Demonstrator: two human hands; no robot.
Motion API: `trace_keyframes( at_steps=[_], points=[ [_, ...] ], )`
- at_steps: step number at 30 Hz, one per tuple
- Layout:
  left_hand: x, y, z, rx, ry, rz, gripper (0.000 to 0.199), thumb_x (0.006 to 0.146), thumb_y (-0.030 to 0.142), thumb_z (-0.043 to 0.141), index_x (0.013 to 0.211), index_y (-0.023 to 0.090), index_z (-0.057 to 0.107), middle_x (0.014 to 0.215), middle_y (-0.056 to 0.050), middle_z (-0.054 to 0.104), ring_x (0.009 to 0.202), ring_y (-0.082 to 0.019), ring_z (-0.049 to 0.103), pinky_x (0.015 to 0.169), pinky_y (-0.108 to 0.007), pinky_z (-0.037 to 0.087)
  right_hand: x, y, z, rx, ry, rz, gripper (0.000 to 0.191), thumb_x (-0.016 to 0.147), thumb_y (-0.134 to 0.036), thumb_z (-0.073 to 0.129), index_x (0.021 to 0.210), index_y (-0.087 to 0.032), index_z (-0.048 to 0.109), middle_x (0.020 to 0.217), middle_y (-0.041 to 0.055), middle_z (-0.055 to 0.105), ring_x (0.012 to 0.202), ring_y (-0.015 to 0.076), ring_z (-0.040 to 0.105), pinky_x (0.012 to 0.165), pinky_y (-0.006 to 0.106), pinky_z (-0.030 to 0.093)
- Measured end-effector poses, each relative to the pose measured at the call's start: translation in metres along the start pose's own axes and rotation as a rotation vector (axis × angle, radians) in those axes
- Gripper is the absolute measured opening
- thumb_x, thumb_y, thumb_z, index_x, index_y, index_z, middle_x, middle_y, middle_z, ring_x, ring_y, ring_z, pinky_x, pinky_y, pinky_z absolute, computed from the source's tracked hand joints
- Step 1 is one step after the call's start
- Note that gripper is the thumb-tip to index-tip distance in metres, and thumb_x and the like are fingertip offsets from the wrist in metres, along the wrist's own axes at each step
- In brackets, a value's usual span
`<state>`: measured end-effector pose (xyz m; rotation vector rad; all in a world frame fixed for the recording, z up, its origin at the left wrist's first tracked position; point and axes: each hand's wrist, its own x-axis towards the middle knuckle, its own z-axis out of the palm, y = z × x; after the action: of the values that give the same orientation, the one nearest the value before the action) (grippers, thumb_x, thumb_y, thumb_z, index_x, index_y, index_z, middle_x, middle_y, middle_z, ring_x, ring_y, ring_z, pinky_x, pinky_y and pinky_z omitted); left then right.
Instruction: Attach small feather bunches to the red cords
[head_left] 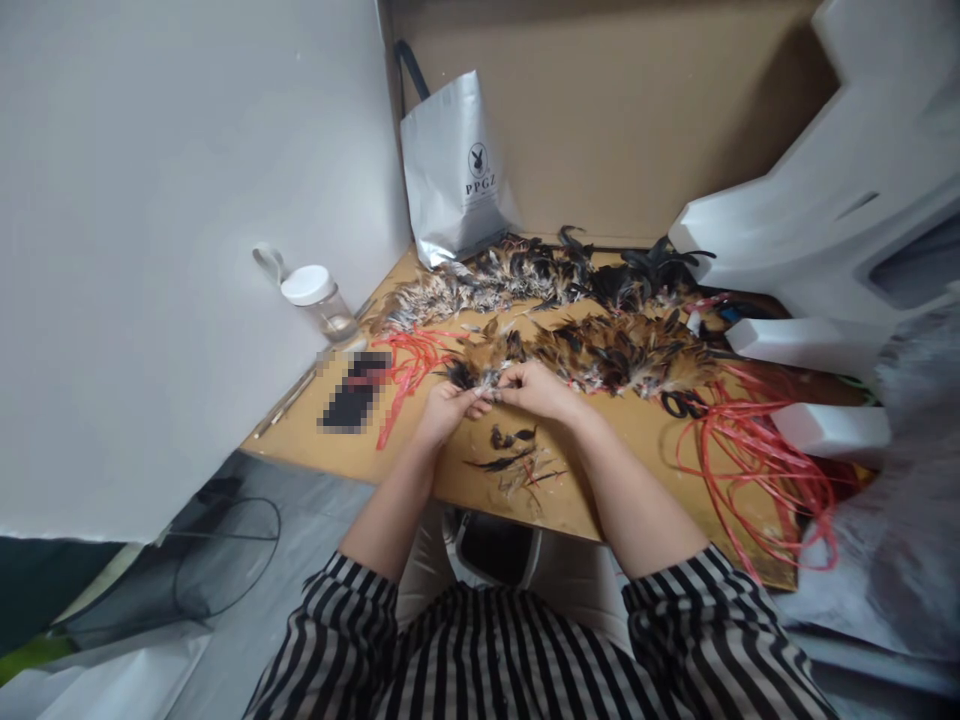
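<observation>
My left hand point(450, 408) and my right hand point(534, 388) meet over the middle of the wooden table, fingers pinched on the pale quill ends of a small feather bunch point(487, 358). The bunch's brown and black tips point away from me. Just beyond my right hand lies a row of brown feathers point(637, 350). Behind it stretches a second row of paler and black feathers point(510, 275). Loose dark feathers point(510, 462) are scattered on the table nearer my body. Red plastic strips point(412, 360) lie beyond my left hand.
A silver bag point(450, 170) stands at the back. A white-lidded jar point(319, 300) and a blurred dark rectangular item point(352, 395) are at left. Black scissors point(682, 403), a red strip tangle point(765, 470) and white foam blocks point(832, 430) are at right. The table's front edge point(525, 518) is near me.
</observation>
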<state>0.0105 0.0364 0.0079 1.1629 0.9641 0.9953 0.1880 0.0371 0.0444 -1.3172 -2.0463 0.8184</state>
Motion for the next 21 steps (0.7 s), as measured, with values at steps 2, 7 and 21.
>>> trace_keyframes(
  at_steps=[2,7,21],
  points=[
    [-0.0009,0.0006,0.0012,0.009,-0.016,0.009,0.028,0.061,0.035,0.069,0.069,0.009,0.068,0.059,-0.009,0.065,0.047,-0.01,0.057,0.049,-0.021,0.045,0.0008,0.0013,0.0009,0.004,0.011,0.006,0.014,0.066,-0.027,0.058,0.064,-0.015,0.065,0.059,-0.0011,0.059,0.055,0.0094,0.046,0.053,0.02,0.031],
    [-0.0019,0.0012,0.0034,-0.017,0.009,0.011,0.026,0.059,0.034,0.07,0.066,0.009,0.067,0.058,-0.008,0.065,0.047,-0.01,0.056,0.049,-0.021,0.045,0.0018,0.001,0.0022,0.061,0.041,0.03,0.012,0.064,-0.024,0.059,0.066,-0.015,0.066,0.061,-0.0008,0.061,0.055,0.0097,0.048,0.054,0.02,0.034],
    [-0.0023,-0.0015,0.0033,-0.054,-0.027,-0.019,0.024,0.058,0.032,0.071,0.066,0.01,0.066,0.062,-0.006,0.065,0.049,-0.009,0.056,0.05,-0.021,0.045,0.0026,-0.0015,0.0096,0.101,0.13,0.035,0.013,0.065,-0.027,0.059,0.065,-0.015,0.064,0.055,-0.0022,0.055,0.051,0.0087,0.043,0.049,0.02,0.031]
  ],
)
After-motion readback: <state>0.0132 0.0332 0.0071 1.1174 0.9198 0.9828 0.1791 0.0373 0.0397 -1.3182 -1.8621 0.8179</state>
